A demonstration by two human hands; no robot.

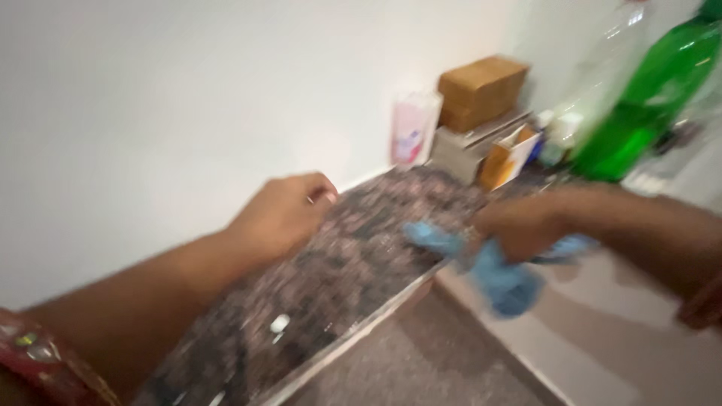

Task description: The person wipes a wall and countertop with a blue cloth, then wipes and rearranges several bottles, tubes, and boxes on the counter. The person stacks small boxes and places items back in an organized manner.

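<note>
Blurry view looking down at a speckled dark stone counter (353,263) w/ a pale edge. Left hand (282,214) rests on the counter, fingers curled loosely, holding nothing. Right hand (526,225), just past the counter edge, is clenched around a crumpled blue cloth (500,274) that hangs below it. Farther back by the white wall: pink packet (412,129), brown cardboard box (480,90), green bottle (647,105), clear bottle (602,71).
</note>
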